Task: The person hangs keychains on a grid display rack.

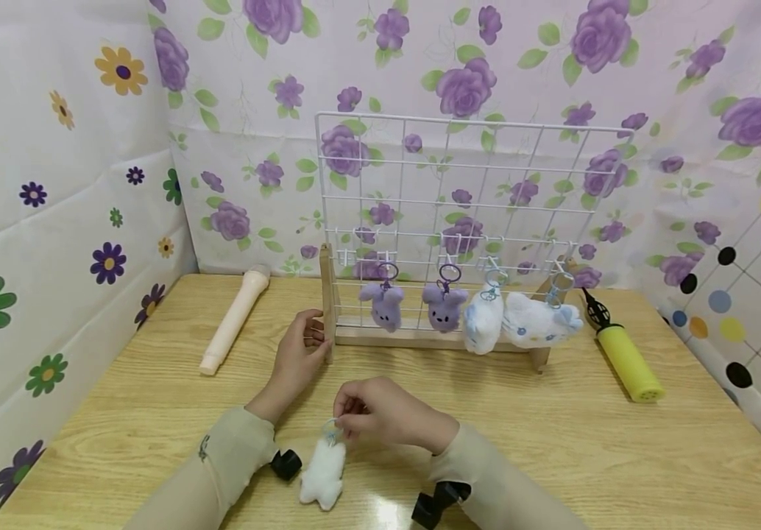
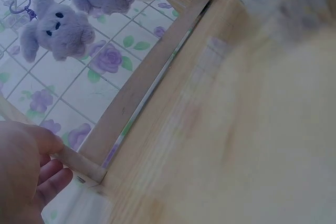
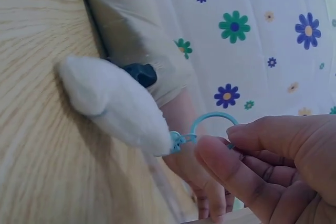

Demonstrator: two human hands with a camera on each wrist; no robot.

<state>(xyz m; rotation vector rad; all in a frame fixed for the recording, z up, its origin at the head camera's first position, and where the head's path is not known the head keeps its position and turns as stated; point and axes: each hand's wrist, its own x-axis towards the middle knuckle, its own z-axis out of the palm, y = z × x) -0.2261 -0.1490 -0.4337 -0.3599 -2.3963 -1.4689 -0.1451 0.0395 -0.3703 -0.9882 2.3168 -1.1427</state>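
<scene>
Between thumb and forefinger, my right hand pinches the light-blue ring of a white plush keychain. The plush hangs down near the tabletop; whether it touches the wood I cannot tell. My left hand grips the wooden side post of a white wire grid rack, thumb on one side and fingers curled on the other. From the rack's hooks hang two purple plush keychains and two white-and-blue plush keychains, all by their rings.
On the wooden table, a pale microphone-shaped object lies left of the rack. A yellow hand pump with a black nozzle lies to its right. Flowered cloth stands behind, with patterned sheets at both sides.
</scene>
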